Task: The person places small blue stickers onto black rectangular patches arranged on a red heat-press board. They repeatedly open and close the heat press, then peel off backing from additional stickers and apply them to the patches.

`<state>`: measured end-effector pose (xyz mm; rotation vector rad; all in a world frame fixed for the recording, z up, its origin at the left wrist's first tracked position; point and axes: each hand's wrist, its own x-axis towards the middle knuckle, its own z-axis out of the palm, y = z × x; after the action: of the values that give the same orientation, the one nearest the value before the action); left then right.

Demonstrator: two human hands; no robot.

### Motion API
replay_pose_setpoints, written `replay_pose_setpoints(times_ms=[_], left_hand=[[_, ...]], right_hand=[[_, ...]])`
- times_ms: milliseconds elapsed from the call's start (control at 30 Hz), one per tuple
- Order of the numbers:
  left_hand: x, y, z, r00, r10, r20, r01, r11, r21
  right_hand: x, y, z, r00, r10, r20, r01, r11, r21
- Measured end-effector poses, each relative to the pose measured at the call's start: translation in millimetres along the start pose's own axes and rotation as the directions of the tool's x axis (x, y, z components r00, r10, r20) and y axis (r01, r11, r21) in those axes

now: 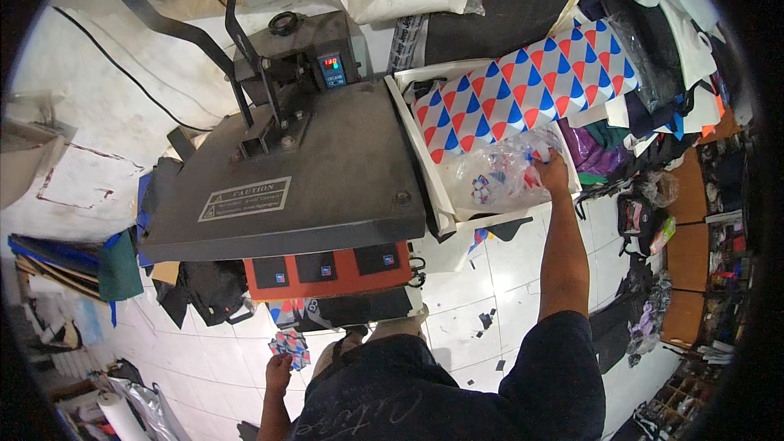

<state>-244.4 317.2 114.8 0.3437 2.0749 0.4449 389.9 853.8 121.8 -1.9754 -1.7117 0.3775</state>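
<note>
My right hand (552,171) reaches into a white tray (418,143) beside the heat press. Its fingers are closed on a small white piece with red and blue (539,153), over a clear plastic bag (510,165) with small printed pieces inside. My left hand (279,373) is low at the left, fingers curled at the lower edge of a fanned bunch of red, blue and grey patterned pieces (290,348). Under the raised dark plate of the heat press (327,163), black pieces with small blue-and-red marks (317,266) lie in a row on an orange-red pad (351,286).
A patterned sheet (531,86) lies across the tray's back. The press's lever arms (184,33) rise at the far left. Piled cloth and bags (645,135) crowd the right, with shelves (684,257) beyond. Black scraps (486,320) dot the white tiled floor (457,310).
</note>
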Motion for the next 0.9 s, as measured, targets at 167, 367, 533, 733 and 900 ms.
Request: replay_pose_setpoints(times_ms=[167,367,533,733,900], left_hand=[[8,2,10,0.996,0.084,-0.010,-0.084,0.996,-0.026],[12,-14,10,0.982,0.174,0.072,-0.180,0.979,0.091],[-36,60,10,0.940,0.112,0.322,-0.119,0.993,0.003],[-70,223,38,0.733,0.507,0.453,-0.374,0.857,-0.354],[-72,251,46,0.542,0.529,0.653,-0.139,0.823,-0.551]], right_hand=[[2,12,-33,0.997,-0.002,-0.082,0.008,0.997,0.070],[-38,-10,-84,0.920,0.391,-0.009,-0.278,0.668,0.690],[-95,-87,-115,0.941,0.337,0.035,-0.217,0.519,0.827],[-212,-223,-53,0.894,-0.070,0.443,-0.387,0.378,0.841],[-305,-311,-2,0.605,-0.293,0.741,-0.558,0.508,0.656]])
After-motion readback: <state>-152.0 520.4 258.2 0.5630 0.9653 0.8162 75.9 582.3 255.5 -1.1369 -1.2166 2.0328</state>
